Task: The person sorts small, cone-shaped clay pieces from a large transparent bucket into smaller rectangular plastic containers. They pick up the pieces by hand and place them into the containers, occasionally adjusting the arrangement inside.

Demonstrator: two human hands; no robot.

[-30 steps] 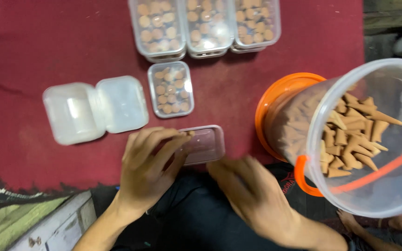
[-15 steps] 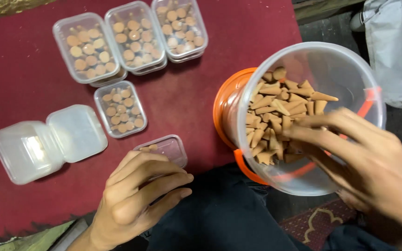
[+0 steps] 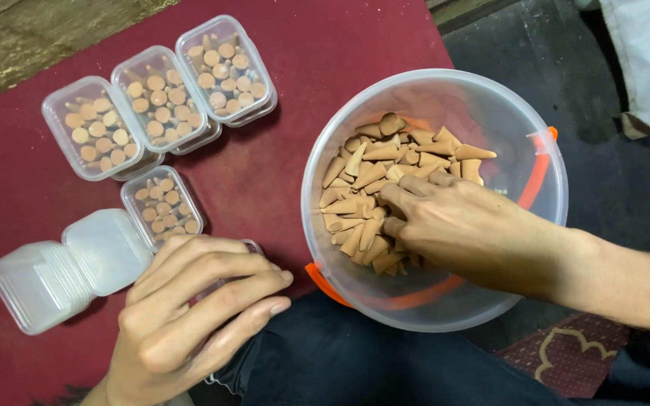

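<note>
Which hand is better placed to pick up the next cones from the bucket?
The right hand. It is already inside the clear bucket, with its fingers among the brown cones. The left hand rests over the small clear box on the red cloth.

Small home-style packing spot, worked at floor level. A red cloth [image 3: 325, 68] spread over rough ground serves as the work surface. Clear bucket [image 3: 490, 98] of tan cones [image 3: 370, 180], rows of filled small plastic boxes [image 3: 159, 98], a stack of empty boxes [image 3: 62, 271]. Hand-packing, no machinery; person seated, legs beside the cloth.
</note>
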